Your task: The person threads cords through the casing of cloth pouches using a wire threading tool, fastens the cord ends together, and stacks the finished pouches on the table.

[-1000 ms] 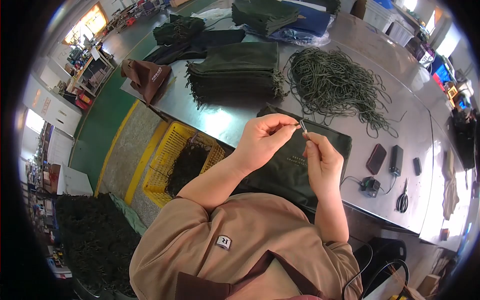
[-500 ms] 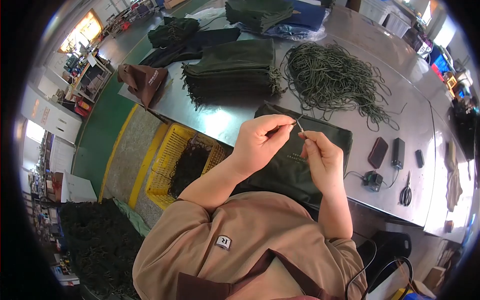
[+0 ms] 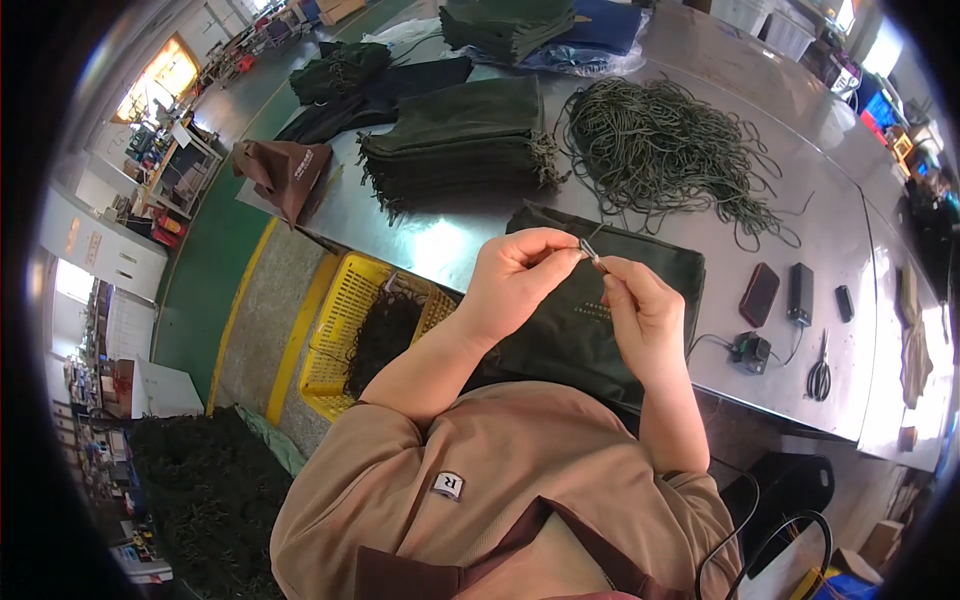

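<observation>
Just above the dark green drawstring-style bag [image 3: 560, 335], both my hands meet. My left hand [image 3: 525, 280] is closed in a pinch at one end of a thin grey-green cord [image 3: 590, 250]. From the other side my right hand [image 3: 645, 305] pinches the same cord, its thumb and forefinger pressed together. Between the fingertips a short pale, shiny bit shows; whether it is a metal piece or a loop of the cord I cannot tell. The bag lies flat at the table edge, with small pale lettering on it.
A heap of loose green cord [image 3: 665, 150] lies beyond my hands, beside a stack of dark green bags [image 3: 465, 125]. To the right are a phone [image 3: 759, 295], a black power bank [image 3: 801, 293] and scissors [image 3: 820, 375]. A yellow basket [image 3: 335, 320] stands below the table edge.
My fingertips have come closer together, and the pale bit between them now shows more plainly. The view has shifted slightly; the things on the table look unmoved.
</observation>
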Demonstrator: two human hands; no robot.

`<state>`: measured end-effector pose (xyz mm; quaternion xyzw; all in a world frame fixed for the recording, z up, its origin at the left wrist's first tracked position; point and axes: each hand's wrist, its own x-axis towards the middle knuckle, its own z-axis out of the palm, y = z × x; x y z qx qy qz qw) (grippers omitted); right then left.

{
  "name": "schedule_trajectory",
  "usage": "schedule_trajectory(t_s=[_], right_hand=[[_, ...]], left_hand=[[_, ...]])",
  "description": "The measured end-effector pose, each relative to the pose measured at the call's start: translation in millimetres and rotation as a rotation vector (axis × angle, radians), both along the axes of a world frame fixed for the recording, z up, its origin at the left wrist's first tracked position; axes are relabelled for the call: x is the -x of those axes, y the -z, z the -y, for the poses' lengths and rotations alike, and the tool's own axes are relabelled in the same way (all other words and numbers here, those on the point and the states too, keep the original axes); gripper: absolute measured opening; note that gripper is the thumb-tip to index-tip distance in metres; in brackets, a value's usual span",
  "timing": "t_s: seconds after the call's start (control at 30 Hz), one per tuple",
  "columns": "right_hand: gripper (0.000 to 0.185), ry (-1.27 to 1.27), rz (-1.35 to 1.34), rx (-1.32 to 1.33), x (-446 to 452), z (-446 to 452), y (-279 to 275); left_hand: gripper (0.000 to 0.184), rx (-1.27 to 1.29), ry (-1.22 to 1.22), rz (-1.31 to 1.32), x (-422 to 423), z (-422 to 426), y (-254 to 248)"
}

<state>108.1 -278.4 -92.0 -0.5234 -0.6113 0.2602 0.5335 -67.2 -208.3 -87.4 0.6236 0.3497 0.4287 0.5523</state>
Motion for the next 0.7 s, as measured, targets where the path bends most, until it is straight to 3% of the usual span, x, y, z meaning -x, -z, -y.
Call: schedule_trajectory(t_s=[0.07, 0.5, 0.57, 0.7], right_hand=[[0.017, 0.021, 0.031, 0.002, -0.7, 1.1, -1.2], [0.018, 0.003, 0.146, -0.033, -3.6, 3.5, -0.7], [0.019, 0.035, 0.199, -0.053, -1.8, 3.4, 1.6], [0.020, 0.118, 0.303, -0.132, 9.2, 2.2, 10.9]], left_hand=[[0.014, 0.121, 0.046, 0.108, -0.7, -2.7, 2.0], [0.016, 0.340, 0.223, 0.167, 7.8, -4.4, -5.6], [0.015, 0.046, 0.119, -0.077, 4.6, -1.7, -5.0], [0.016, -0.022, 0.091, -0.125, 1.6, 4.2, -3.8]])
